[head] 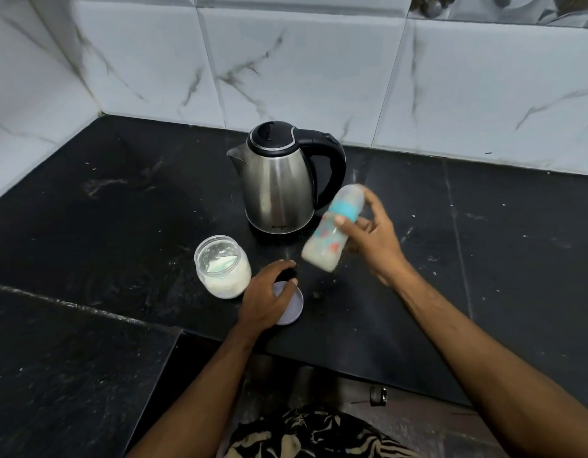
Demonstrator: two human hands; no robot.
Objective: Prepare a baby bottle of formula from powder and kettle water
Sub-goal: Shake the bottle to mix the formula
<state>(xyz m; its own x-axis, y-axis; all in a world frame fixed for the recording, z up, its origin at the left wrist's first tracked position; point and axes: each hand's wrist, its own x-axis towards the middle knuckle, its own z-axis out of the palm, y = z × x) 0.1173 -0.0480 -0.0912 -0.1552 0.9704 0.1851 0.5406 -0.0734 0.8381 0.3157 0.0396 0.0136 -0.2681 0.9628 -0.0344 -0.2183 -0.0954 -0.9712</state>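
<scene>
The left hand rests curled on a lilac lid lying on the black desk, beside the open powder jar. The right hand grips the tilted, milky baby bottle in the air just beside the steel kettle

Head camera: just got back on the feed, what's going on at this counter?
A person's right hand grips a capped baby bottle holding milky liquid, tilted and blurred above the black counter. The left hand rests on the jar lid lying flat, beside the open jar of formula powder. The steel electric kettle stands behind, lid shut.
</scene>
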